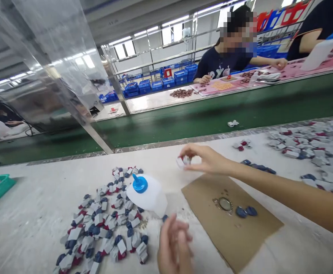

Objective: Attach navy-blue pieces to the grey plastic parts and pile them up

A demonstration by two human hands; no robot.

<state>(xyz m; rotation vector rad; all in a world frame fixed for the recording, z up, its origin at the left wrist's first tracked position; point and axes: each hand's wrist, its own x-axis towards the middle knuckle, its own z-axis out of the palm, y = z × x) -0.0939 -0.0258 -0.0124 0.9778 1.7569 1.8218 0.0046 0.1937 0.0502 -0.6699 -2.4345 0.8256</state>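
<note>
Nearest us, our left hand (173, 245) is curled shut over the white worktable (41, 213), whether around a piece we cannot tell; our right hand (209, 160) reaches forward, fingertips pinching a small white-grey plastic part (180, 162) clear of the brown cardboard sheet (232, 217); the blue-capped white glue bottle (146, 192) lies tipped beside the heap of blue, red and white pieces (103, 224), within easy reach.

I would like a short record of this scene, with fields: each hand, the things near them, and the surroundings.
right hand: stretched forward, pinching a small white piece above the table
left hand: low near the camera, fingers closed; contents cannot be told
bottle: white, blue cap, beside the pile of small pieces
cardboard sheet: carries a round stain and two dark blue pieces
behind: green conveyor belt, a person seated opposite
</note>
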